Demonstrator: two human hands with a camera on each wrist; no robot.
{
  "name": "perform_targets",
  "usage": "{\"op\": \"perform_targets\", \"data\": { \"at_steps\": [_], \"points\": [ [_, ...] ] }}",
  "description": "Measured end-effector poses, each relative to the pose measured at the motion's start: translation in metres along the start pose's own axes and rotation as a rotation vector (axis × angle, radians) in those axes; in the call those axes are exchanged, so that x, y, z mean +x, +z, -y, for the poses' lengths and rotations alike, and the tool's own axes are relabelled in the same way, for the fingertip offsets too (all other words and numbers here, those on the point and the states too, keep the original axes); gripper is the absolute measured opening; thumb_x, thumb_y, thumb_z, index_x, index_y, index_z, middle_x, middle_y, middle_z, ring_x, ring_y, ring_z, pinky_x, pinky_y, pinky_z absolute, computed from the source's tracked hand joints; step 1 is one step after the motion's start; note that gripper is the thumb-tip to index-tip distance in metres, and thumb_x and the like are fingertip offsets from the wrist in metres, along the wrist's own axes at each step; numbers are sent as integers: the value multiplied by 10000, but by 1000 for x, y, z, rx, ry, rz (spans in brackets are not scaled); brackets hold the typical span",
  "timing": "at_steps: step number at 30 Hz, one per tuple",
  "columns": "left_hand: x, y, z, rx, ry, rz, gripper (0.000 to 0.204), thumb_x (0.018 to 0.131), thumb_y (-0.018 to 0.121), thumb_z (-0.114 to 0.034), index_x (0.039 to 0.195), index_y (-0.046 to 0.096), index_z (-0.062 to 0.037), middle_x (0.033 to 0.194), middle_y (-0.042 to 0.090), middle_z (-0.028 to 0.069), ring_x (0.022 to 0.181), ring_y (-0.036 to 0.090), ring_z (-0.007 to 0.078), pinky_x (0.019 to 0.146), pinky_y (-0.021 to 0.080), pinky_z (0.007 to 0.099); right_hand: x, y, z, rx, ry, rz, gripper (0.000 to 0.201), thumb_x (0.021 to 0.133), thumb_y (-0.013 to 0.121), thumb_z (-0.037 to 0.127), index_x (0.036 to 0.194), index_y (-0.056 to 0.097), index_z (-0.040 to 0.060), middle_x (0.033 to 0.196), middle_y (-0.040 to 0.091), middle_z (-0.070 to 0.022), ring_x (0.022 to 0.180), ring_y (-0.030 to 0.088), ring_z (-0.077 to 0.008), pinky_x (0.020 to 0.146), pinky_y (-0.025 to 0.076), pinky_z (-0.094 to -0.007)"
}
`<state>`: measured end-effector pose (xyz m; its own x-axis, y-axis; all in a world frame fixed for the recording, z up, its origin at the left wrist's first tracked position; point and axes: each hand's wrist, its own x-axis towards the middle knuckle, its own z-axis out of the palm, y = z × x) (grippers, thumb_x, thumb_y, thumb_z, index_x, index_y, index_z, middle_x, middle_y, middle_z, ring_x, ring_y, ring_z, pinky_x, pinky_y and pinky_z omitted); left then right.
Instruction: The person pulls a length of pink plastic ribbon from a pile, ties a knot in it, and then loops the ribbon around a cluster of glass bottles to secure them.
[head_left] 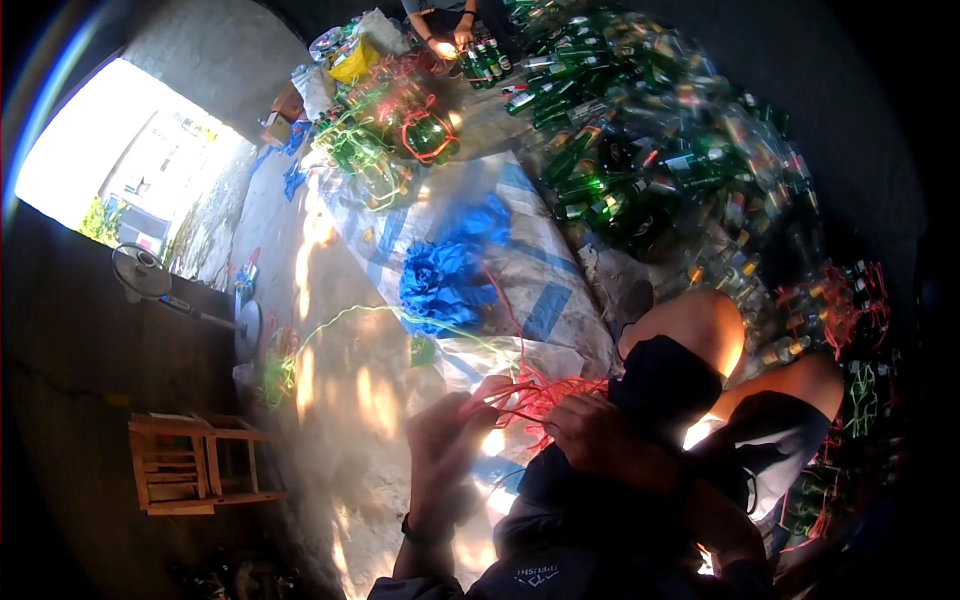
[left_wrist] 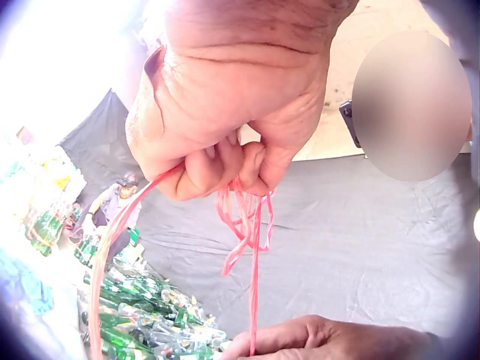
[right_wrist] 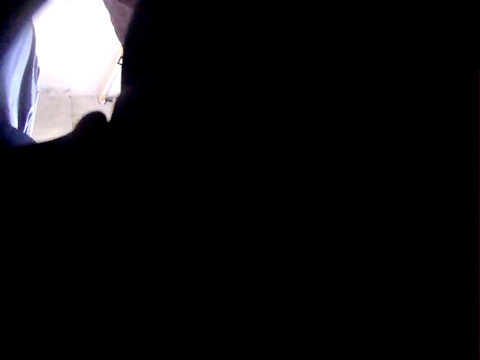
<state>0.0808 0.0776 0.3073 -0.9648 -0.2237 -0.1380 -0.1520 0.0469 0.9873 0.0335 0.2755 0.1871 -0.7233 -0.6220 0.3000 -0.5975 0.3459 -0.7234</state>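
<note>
My left hand (head_left: 437, 450) pinches pink-red plastic twine (head_left: 545, 392) between curled fingers and thumb. In the left wrist view that hand (left_wrist: 232, 112) has loops of twine (left_wrist: 238, 225) hanging below its fingers, and one long strand trails off to the lower left. A taut strand runs down from it to my right hand (left_wrist: 322, 337). The head view shows the right hand (head_left: 598, 432) beside my knee, gripping the other side of the bundle. Most of the right wrist view is black, so the right fingers are hidden there.
A plastic sheet (head_left: 540, 250) lies ahead with crumpled blue plastic (head_left: 440, 280) on it. Green bottles (head_left: 670, 160) are heaped to the right; tied bottle bundles (head_left: 425, 135) stand ahead. Another person (head_left: 450, 30) sits at the far end. At left are a fan (head_left: 142, 270) and a wooden stool (head_left: 200, 465).
</note>
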Motion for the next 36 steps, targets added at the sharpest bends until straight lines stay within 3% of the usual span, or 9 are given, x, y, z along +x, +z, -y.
{"op": "perform_targets", "data": {
  "at_steps": [4, 6, 10, 12, 15, 25, 36],
  "points": [
    [-1, 2, 2, -4, -10, -25, 115, 947, 695, -127, 930, 709, -15, 802, 602, -61, 746, 498, 28, 645, 370, 230, 0, 0, 1, -6, 2, 1, 82, 886, 634, 145, 919, 646, 71, 867, 641, -129, 868, 648, -339, 799, 532, -448],
    [-1, 2, 0, -32, -33, -22, 213, 934, 619, 2, 1104, 720, 81, 1010, 714, 36, 912, 609, 72, 858, 481, 239, 1, -2, 3, -8, 3, -4, 78, 883, 629, 140, 915, 642, 70, 866, 639, -129, 867, 647, -340, 801, 532, -448],
    [2, -6, 12, -9, -20, 6, 217, 935, 618, 5, 1111, 718, 81, 1012, 713, 40, 916, 611, 75, 868, 487, 244, -1, -1, 1, -18, -2, 10, 66, 873, 616, 126, 898, 626, 66, 858, 627, -131, 861, 641, -347, 803, 530, -450],
    [3, -9, 18, 74, 104, 46, 221, 936, 616, 9, 1119, 717, 81, 1030, 713, 48, 922, 614, 78, 877, 498, 250, -1, -2, 2, -16, 5, 12, 62, 872, 614, 123, 894, 621, 66, 856, 623, -132, 857, 639, -349, 800, 529, -451],
    [3, -10, 20, 134, 148, 52, 222, 939, 614, 9, 1123, 716, 80, 1052, 714, 57, 929, 618, 83, 884, 507, 257, 0, -2, 2, -10, 4, 3, 61, 871, 614, 122, 893, 617, 65, 855, 619, -135, 853, 637, -350, 796, 529, -452],
    [3, -5, 12, 48, 36, 13, 215, 937, 621, 1, 1113, 717, 81, 1086, 714, 63, 956, 626, 96, 885, 502, 265, 0, -2, 4, -14, 12, 6, 85, 920, 622, 150, 920, 642, 68, 851, 607, -128, 852, 629, -335, 819, 512, -440],
    [4, 8, -1, -45, 9, -33, 221, 929, 620, 19, 1116, 720, 77, 1039, 716, 50, 930, 619, 84, 868, 492, 253, -1, -2, 5, -27, 13, 27, 80, 874, 597, 130, 916, 637, 74, 889, 631, -125, 885, 641, -328, 819, 514, -439]
  ]
}}
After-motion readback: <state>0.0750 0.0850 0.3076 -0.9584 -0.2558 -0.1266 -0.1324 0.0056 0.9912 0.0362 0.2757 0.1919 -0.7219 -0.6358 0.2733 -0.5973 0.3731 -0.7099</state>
